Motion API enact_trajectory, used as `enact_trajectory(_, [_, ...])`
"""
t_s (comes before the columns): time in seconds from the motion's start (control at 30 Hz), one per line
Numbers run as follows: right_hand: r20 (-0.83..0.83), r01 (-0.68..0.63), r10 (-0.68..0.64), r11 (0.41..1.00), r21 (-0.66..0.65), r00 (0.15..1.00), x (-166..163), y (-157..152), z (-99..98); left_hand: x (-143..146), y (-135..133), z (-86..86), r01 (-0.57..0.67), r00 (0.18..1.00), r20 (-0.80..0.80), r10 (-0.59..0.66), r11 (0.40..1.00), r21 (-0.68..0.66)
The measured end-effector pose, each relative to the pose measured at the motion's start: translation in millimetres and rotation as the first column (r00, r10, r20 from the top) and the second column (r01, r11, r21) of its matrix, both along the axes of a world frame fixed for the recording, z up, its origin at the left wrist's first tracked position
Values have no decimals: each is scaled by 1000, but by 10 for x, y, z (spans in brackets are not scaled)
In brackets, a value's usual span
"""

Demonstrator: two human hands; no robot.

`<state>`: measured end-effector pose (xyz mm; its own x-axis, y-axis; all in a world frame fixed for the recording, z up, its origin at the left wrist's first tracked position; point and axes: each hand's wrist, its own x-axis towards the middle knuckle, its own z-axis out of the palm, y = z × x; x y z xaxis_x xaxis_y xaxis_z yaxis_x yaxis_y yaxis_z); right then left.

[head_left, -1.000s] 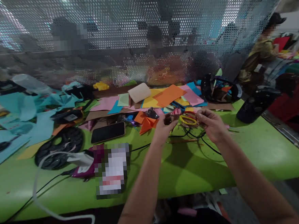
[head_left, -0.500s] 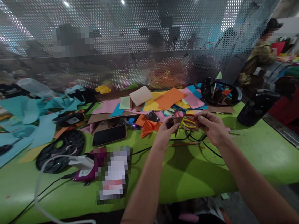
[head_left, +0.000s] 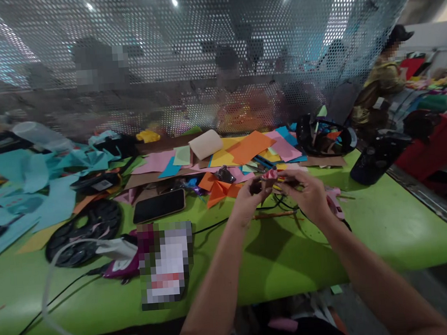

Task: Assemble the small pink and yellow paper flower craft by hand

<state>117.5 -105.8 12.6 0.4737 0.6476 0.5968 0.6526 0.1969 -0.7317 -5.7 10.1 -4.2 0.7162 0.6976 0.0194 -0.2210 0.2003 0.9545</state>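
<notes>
A bright green worktop (head_left: 384, 227) is seen from the head camera, backed at 12 o'clock by a perforated metal screen (head_left: 200, 51) behind which blurred figures are seated. Loose coloured paper sheets (head_left: 250, 145) are strewn along the far edge.

Both forearms are stretched forward from the bottom of the picture and brought together just right of centre. The left hand (head_left: 248, 200) is raised above the worktop with the wrist bent slightly, its fingers (head_left: 258, 186) pinched narrowly on a small pink-and-dark piece (head_left: 269, 176). The right hand (head_left: 308, 196) is held at 3 o'clock of the left, back upward, its fingers (head_left: 289, 182) curled in and closed on the same piece from the other side. What the piece is cannot be told through the blur.

Black cables (head_left: 283, 204) are laid on the worktop beneath the hands. A folded orange paper (head_left: 219, 190) and a dark phone (head_left: 159, 205) are found at 9 o'clock of the left hand, and a black bottle-like thing (head_left: 376, 159) at 2 o'clock of the right.
</notes>
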Motion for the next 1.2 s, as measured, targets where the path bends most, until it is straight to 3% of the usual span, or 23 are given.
enact_trajectory(0.1, [47,40,-41,999,14,998,-3,-3,19,3,-17,3,10,1000,-2,-10,1000,5])
enact_trajectory(0.27, [-247,50,-36,997,53,968,63,-19,71,-26,-19,21,57,998,27,-55,995,-87])
enact_trajectory(0.37, [-306,47,-24,997,66,952,107,-18,68,-47,-15,38,88,996,23,-85,985,-151])
enact_trajectory(0.53, [-115,15,-13,1000,12,993,122,4,11,-67,-25,68,109,994,23,-107,972,-210])
enact_trajectory(0.67, [103,84,-82,996,-18,991,120,-1,-9,-67,-20,56,150,989,22,-149,961,-233])
enact_trajectory(0.8, [202,132,-126,991,-18,971,108,-22,18,-66,-7,34,183,983,13,-185,955,-234])
enact_trajectory(1.0, [225,170,-161,985,-21,961,94,-41,51,-73,-4,47,187,982,3,-190,960,-209])
enact_trajectory(1.2, [123,95,-94,995,-4,988,69,-70,93,-64,22,7,114,993,14,-113,966,-234])
